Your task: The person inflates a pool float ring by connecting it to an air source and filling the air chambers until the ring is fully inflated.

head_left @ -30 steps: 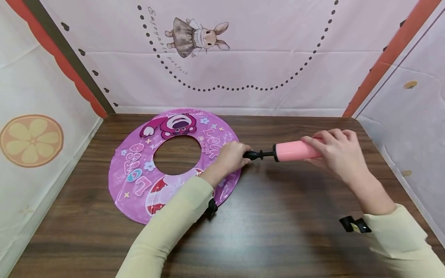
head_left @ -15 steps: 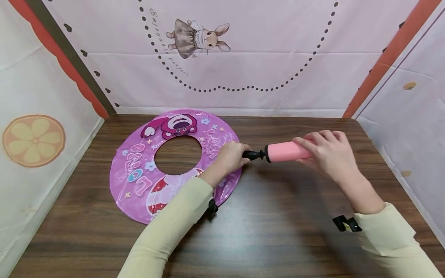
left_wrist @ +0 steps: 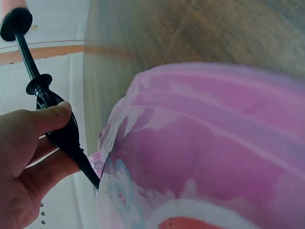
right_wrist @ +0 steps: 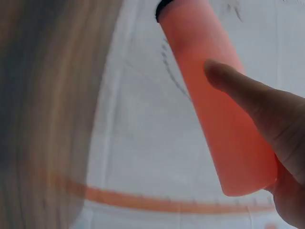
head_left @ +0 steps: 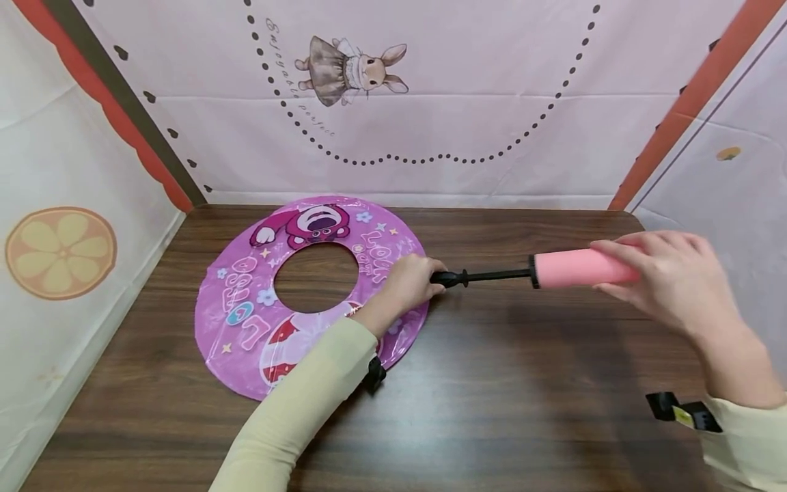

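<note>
A purple inflatable swim ring (head_left: 227,321) with a bear print lies on the table, puffed up in the left wrist view. At its right side my left hand (head_left: 408,283) pinches the black nozzle end (left_wrist: 64,129) of a hand air pump between thumb and fingers. The tip of that nozzle reaches the ring's edge, at a clear valve (left_wrist: 96,162). Off to the right, my right hand (head_left: 670,277) grips the pump's pink barrel (head_left: 572,268), thumb along its side. A long black rod (head_left: 499,275) shows between barrel and nozzle end.
The brown wooden table (head_left: 492,410) is enclosed by a pink back curtain (head_left: 461,82) with a rabbit print and white side curtains. Black camera mounts sit at the left cuff (head_left: 373,374) and the right cuff (head_left: 682,412).
My right hand first pushed the pink barrel left toward the nozzle, then drew it far right, so more rod shows now. The left hand and swim ring have stayed in place.
</note>
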Tool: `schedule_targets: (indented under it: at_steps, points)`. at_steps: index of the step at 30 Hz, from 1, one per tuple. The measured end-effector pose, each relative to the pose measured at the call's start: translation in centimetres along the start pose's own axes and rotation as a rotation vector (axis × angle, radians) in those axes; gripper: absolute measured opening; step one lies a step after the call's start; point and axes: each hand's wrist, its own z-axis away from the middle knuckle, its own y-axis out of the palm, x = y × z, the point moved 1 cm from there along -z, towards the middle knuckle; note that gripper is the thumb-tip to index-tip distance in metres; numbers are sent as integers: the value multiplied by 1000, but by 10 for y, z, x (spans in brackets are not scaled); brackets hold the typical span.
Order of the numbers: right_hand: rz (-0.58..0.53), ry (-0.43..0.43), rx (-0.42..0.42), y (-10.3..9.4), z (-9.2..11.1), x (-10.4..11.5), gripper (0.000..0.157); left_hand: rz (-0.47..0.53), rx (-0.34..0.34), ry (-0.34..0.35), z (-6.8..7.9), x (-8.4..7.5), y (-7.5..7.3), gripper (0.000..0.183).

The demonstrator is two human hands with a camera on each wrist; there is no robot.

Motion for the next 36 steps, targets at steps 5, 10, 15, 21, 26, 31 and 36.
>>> schedule_targets:
  at_steps: [5,10,15,21,26,31,36]
  points:
    - [-20,-75,-16,29,-14,31,51,-42,-27,40,1,-3,0,29]
    - [17,-80,-53,48,-23,54,60,-55,-55,59,3,-4,0,29]
    - [32,-89,-59,54,-25,60,60,-43,-59,32,3,-2,0,27]
    - [-18,-107,-74,39,-19,43,51,-44,-13,-8,3,-2,-1,29]
    - [-25,-67,-39,18,-8,20,66,-41,11,-34,3,-1,-1,30]
    - [-1,10,-42,-10,7,-8,78,-33,2,-20,3,-1,-1,28]
    - [10,-14,-51,-5,7,-4,78,-21,-13,16,2,-2,0,24]
